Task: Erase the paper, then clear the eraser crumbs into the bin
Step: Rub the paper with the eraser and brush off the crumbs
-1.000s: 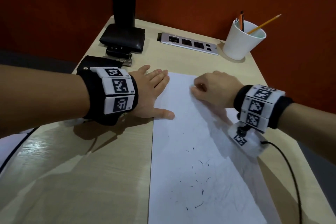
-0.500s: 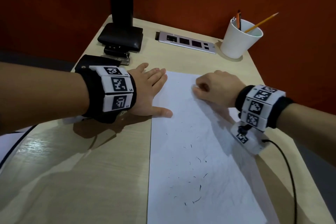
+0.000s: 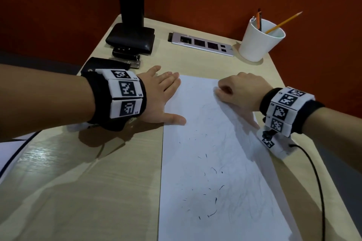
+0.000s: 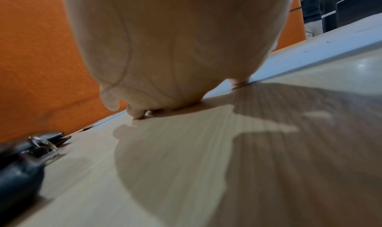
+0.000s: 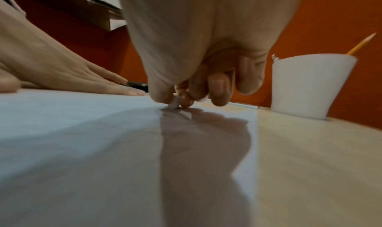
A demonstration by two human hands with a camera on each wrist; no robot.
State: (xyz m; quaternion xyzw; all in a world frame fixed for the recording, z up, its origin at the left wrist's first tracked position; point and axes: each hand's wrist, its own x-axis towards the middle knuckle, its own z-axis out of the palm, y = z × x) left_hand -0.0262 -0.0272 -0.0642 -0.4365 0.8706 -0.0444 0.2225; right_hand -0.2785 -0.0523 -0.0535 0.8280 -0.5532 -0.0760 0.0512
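Little changed across the last second: right hand (image 3: pixel 241 92) kept at the far right part of the paper (image 3: pixel 215 162), curled tight and pinching a small white eraser (image 5: pixel 174 103) between thumb and fingertips, tip down on the sheet; only a slight shift of the fist against the earlier frames, consistent with short rubbing strokes. Left hand (image 3: pixel 156 96) held where it was, flat and spread wide, fingers on the surface at the sheet's far left edge, thumb tip pressed on the paper to pin it. Dark eraser crumbs (image 3: pixel 212 201) scattered as before over the near half of the sheet, none swept off. Faint pencil marks left mid-sheet, so erasing judged not finished and crumb clearing not begun. No bin in any view. White cup (image 3: pixel 260 41) with pencils far right, untouched
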